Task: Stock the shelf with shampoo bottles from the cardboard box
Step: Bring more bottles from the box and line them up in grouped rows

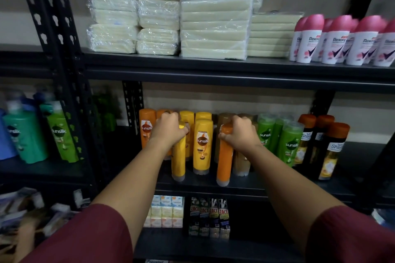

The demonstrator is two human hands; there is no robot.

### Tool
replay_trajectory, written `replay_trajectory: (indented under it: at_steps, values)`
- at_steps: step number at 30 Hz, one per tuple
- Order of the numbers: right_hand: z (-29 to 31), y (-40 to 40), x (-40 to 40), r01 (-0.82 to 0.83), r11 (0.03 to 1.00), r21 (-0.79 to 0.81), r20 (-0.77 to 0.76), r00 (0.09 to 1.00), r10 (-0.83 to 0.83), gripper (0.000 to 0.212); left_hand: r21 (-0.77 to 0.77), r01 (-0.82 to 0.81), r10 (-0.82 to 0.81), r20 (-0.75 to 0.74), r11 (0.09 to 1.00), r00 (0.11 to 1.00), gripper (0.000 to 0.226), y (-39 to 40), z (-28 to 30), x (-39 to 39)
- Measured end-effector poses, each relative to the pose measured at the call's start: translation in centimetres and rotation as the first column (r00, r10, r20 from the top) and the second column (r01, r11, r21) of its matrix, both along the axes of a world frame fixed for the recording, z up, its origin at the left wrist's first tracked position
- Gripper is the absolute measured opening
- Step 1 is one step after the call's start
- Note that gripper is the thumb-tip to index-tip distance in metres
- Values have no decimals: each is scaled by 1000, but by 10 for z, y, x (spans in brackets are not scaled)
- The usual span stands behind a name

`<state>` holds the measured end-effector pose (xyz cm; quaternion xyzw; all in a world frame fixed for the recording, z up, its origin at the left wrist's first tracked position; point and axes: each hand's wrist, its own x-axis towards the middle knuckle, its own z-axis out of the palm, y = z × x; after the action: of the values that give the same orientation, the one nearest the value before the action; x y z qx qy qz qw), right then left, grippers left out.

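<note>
The fingers of the left hand (168, 128) are curled round the top of a tall yellow plastic shampoo bottle (178, 156), gripping it just below its upper end. The fingers of the right hand (239, 132) are curled in the same way round the top of a tall orange plastic shampoo bottle (224, 156). Both bottles stand upright, cap end down, at the front edge of the black metal middle shelf (252, 188).

Between the two sets of fingers stands a yellow Sunsilk bottle (202, 145), label facing forward. Just left of the left fingers is an orange Sunsilk bottle (147, 130). Behind the right fingers stand brown bottles (241, 162), partly hidden. To the right of the right fingers are green Sunsilk bottles (288, 143), then dark bottles with orange caps (327, 147).

Above the fingers, the upper shelf carries plastic-wrapped pale yellow packs (213, 28) and pink-capped white Rexona deodorants (335, 40). Below the fingers, small boxed goods (208, 218) occupy the lower shelf. Dark red sleeves (89, 237) cover both upper arms.
</note>
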<state>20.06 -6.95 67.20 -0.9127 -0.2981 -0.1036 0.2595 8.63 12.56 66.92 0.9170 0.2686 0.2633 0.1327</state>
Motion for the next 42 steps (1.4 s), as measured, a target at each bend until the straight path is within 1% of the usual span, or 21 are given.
replay_trajectory:
  at_steps: [4, 6, 8, 12, 17, 22, 24, 27, 29, 33, 34, 37, 40, 42]
  values:
    - [3, -1, 2, -27, 1000, 2, -57, 998, 27, 52, -101, 66, -67, -3, 993, 998, 52, 4, 2, 1]
    - [4, -1, 2, -43, 999, 6, -72, 996, 44, 53, -120, 82, -84, -4, 989, 996, 50, 4, 3, 2]
    - [4, -1, 2, -53, 999, -4, -78, 996, 52, 56, -117, 86, -87, 1, 989, 996, 50, 4, 2, 3]
    - [6, -1, 2, -25, 996, -84, -24, 999, 23, 60, -77, 53, -53, -10, 996, 999, 60, 2, 1, 4]
    - [9, -1, 2, -23, 995, -100, -34, 999, 20, 56, -55, 3, -4, -15, 998, 1000, 60, 2, 4, 7]
    - [10, 0, 4, -43, 998, -45, -87, 995, 39, 37, -115, 63, -64, -8, 991, 998, 52, 8, 3, 10]
    - [10, 0, 4, -59, 998, -36, -93, 994, 56, 35, -145, 102, -105, -11, 984, 994, 51, 10, 2, 11]
    - [9, -3, 6, -99, 995, -20, -106, 990, 97, 47, -160, 144, -150, -26, 976, 988, 51, 10, 1, 12]
    - [9, -4, 6, -129, 991, -36, -88, 988, 126, 53, -166, 158, -164, -21, 973, 986, 52, 10, -2, 12]
    - [8, -5, 3, -122, 984, -129, -7, 993, 122, 64, -107, 109, -113, -25, 988, 993, 73, 12, -9, 12]
    - [7, -5, 4, -119, 983, -136, 4, 993, 121, 63, -107, 105, -107, -15, 989, 994, 74, 12, -10, 12]
    - [6, -4, 3, -130, 984, -123, 17, 991, 133, 60, -116, 125, -123, 23, 985, 992, 63, 10, -13, 13]
    - [5, -5, 4, -135, 985, -111, 1, 991, 136, 55, -133, 134, -129, 45, 982, 991, 59, 13, -15, 12]
    - [6, -6, 4, -149, 984, -102, -9, 989, 149, 58, -166, 143, -136, 54, 976, 989, 57, 16, -16, 11]
